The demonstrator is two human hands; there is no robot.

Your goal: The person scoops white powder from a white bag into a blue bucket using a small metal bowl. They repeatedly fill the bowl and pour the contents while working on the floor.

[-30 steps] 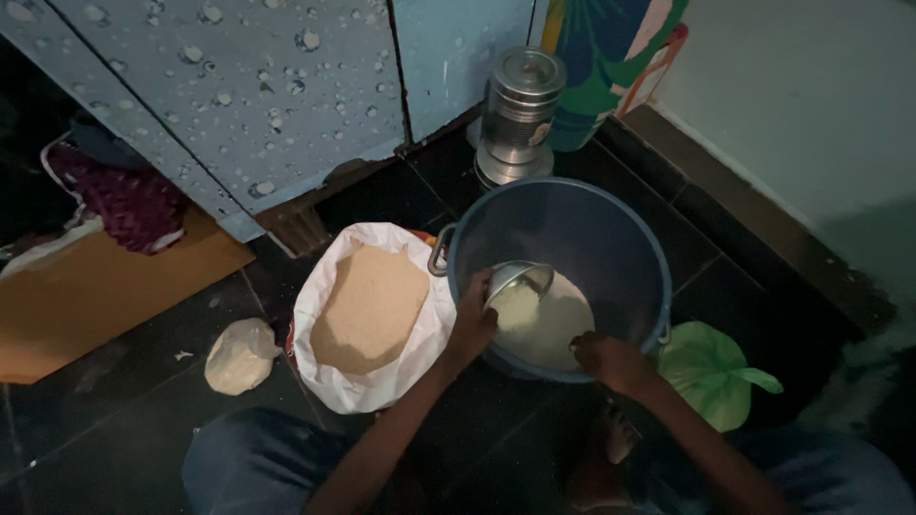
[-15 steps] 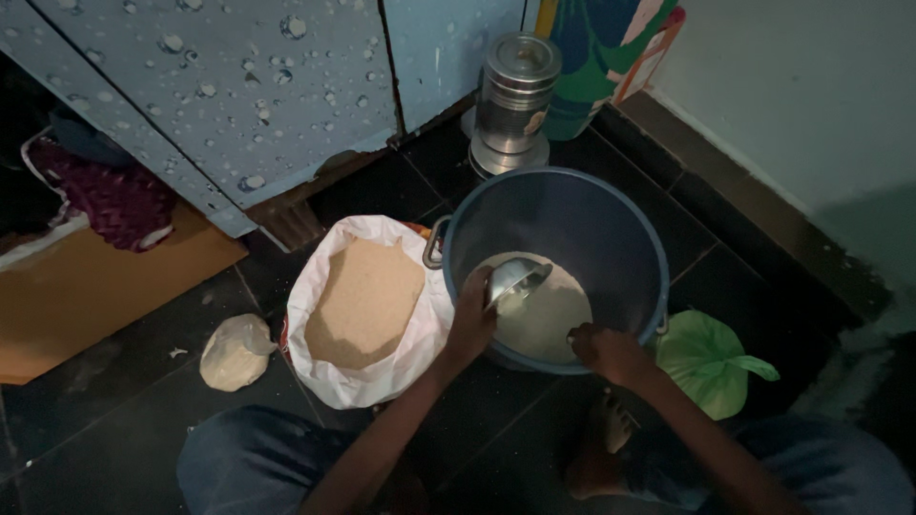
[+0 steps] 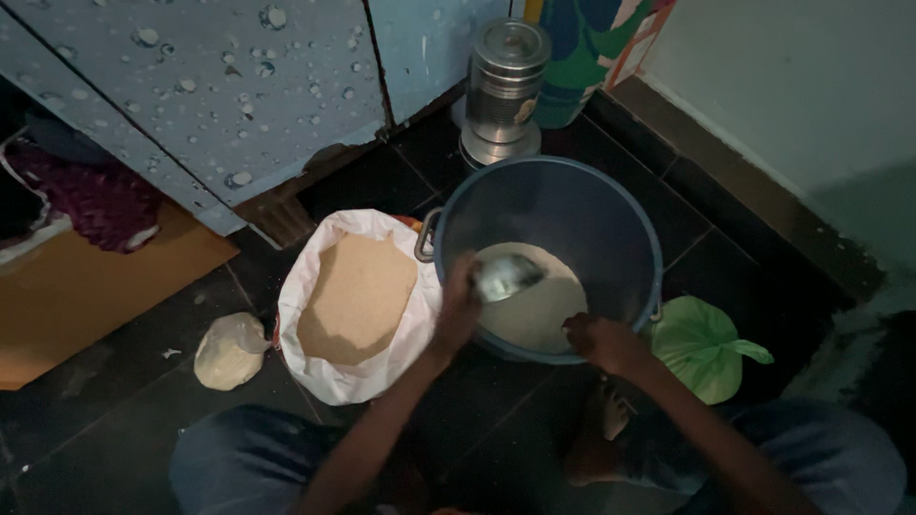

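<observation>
A blue-grey plastic bucket (image 3: 611, 205) stands on the dark tiled floor with pale grain at its bottom. My left hand (image 3: 460, 310) reaches over the bucket's near-left rim and is shut on a small metal scoop (image 3: 506, 277) that sits tilted over the grain, blurred by motion. My right hand (image 3: 601, 343) grips the bucket's near rim. To the bucket's left stands an open white sack (image 3: 358, 305) filled with tan grain.
A stacked steel tiffin tin (image 3: 503, 91) stands behind the bucket. A green plastic bag (image 3: 701, 348) lies to its right, a small tied bag of flour (image 3: 229, 351) to the sack's left. Blue cabinet doors (image 3: 219, 86) and an orange mat (image 3: 86, 296) lie beyond.
The metal scoop in my left hand has shifted inside the bucket, now lying lower and tilted over the grain. My right hand stays on the rim.
</observation>
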